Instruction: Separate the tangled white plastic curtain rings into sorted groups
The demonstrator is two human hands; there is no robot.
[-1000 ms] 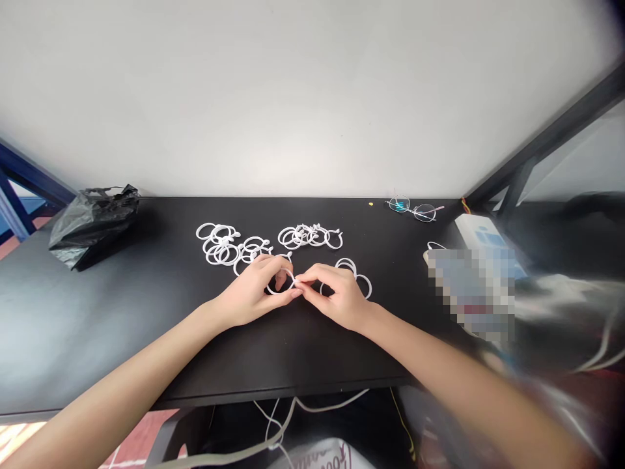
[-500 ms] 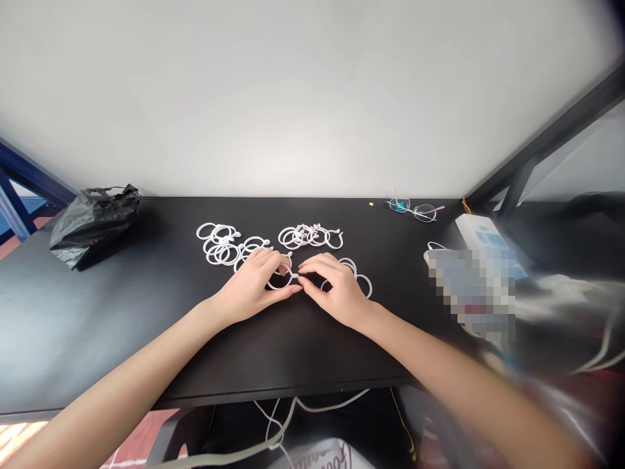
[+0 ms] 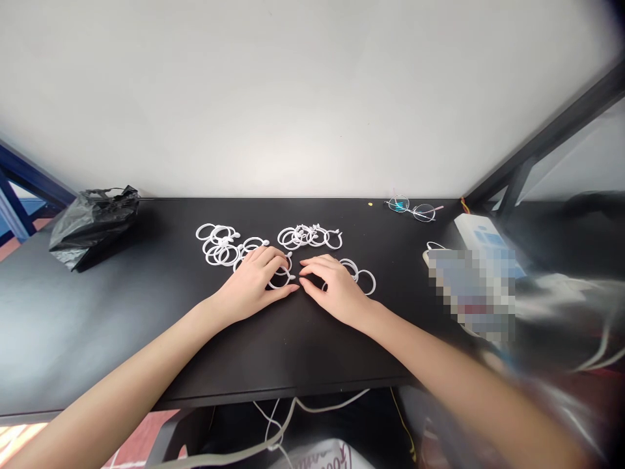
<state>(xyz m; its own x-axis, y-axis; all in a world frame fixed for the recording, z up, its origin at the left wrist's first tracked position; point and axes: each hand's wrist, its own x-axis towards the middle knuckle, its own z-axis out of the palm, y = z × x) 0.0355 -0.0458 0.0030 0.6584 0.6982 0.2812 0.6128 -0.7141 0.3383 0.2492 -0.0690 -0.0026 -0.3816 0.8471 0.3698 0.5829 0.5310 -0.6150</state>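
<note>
Over the black table my left hand is curled around a white ring, its thumb along the near side. The ring has a small knob-like end pointing right; part of it is hidden by my fingers. Just to the right, my right hand has thumb and forefinger slightly apart, with nothing visible between them. Several white rings lie beside and partly behind this hand. Another group of rings with small knobs lies beyond my left hand. A third overlapping cluster of rings rests farther back, in the middle.
A black plastic bag sits at the back left. Eyeglasses lie near the wall at the back right. A white box and a blurred-out flat object are on the right. White cables hang below the table's front edge.
My right fingertips have come away from the knob of the ring at my left hand, leaving a small gap. A ring beside my right hand has shifted slightly right.
</note>
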